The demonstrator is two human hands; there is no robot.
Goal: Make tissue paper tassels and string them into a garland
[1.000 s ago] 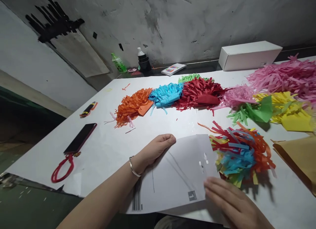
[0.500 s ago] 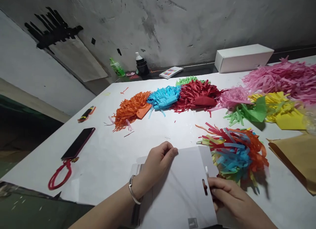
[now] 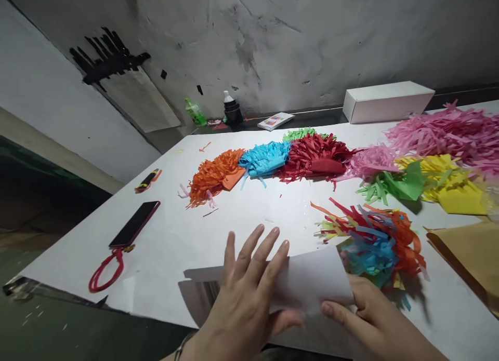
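Left hand (image 3: 249, 293) lies flat, fingers spread, pressing on the curled white sheet (image 3: 307, 280) at the near table (image 3: 171, 236) edge. Right hand (image 3: 366, 319) pinches the sheet's right edge, thumb on top. Mixed-colour fringe bundle (image 3: 374, 241) just beyond, touching the sheet.

Light falls brightly on the white counter (image 3: 167, 236), with a glare patch just in front of the red paper fringe (image 3: 315, 158). The wall (image 3: 273, 39) behind it stays dim and grey. Hands cast soft shadows; straight edges bow near the frame's borders.
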